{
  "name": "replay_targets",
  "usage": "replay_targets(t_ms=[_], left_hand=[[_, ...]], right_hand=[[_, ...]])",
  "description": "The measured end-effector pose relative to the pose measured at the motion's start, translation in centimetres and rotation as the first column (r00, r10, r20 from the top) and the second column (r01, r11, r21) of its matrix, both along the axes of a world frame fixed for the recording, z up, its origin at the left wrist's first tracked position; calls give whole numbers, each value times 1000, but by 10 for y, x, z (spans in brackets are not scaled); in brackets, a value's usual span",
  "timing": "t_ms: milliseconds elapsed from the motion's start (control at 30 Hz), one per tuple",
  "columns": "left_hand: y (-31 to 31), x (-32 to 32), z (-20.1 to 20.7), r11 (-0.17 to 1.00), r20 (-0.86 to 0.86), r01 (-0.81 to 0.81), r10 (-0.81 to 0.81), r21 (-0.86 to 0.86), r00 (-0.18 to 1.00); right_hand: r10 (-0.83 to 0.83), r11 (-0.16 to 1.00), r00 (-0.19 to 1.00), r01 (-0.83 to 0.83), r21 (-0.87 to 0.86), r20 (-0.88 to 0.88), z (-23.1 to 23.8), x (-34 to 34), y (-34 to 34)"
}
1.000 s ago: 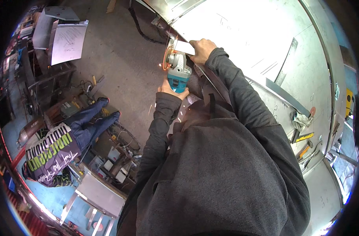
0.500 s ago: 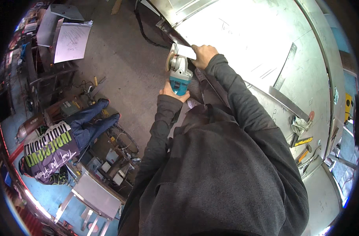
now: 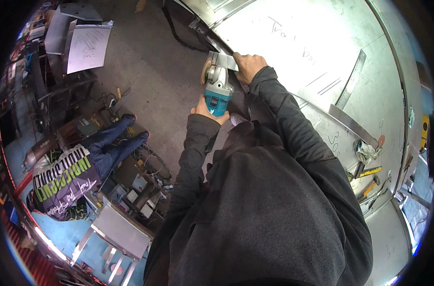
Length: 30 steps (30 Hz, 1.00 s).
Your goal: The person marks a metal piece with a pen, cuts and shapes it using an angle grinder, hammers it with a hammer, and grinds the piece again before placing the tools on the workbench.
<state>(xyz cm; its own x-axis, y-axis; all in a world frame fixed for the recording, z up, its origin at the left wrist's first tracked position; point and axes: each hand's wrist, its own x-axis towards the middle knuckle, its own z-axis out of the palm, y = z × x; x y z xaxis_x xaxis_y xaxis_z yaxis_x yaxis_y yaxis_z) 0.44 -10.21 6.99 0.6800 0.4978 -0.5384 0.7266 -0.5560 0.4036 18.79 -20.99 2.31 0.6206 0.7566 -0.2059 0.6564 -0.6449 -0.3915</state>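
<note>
My left hand (image 3: pixel 207 112) is wrapped round the teal body of an angle grinder (image 3: pixel 218 98), held over the floor beside the table's edge. A brownish round disc (image 3: pixel 206 72) stands on edge at the left of the grinder's silver head. Just above that head is a small flat metal piece (image 3: pixel 225 60), gripped at its right end by the closed fingers of my right hand (image 3: pixel 249 66). The piece's left end lies close to the disc; whether they touch, I cannot tell.
At right is a large metal-topped table (image 3: pixel 293 52) with a steel ruler (image 3: pixel 351 78), a metal strip (image 3: pixel 352 125), a crumpled cloth (image 3: pixel 366 151) and a hammer (image 3: pixel 369 187). Another person (image 3: pixel 67 183) bends among equipment at lower left. Metal sheets (image 3: pixel 89 47) stand upper left. A dark cable (image 3: pixel 174 33) runs near the table.
The metal piece has tilted a little, and its face now looks greyer. The view has shifted slightly. Both hands keep their grips.
</note>
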Motion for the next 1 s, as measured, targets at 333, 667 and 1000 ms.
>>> replay_targets(t_ms=[333,667,1000], left_hand=[[3,12,0,988,160,-76,97,-134,982],[10,27,3,992,190,-41,64,-121,980],[13,23,5,998,66,-11,15,-69,998]], right_hand=[[-28,996,999,30,80,-30,-1,0,2],[-15,998,998,18,61,-55,7,2,3],[3,1000,1000,-3,20,-28,-6,5,5]])
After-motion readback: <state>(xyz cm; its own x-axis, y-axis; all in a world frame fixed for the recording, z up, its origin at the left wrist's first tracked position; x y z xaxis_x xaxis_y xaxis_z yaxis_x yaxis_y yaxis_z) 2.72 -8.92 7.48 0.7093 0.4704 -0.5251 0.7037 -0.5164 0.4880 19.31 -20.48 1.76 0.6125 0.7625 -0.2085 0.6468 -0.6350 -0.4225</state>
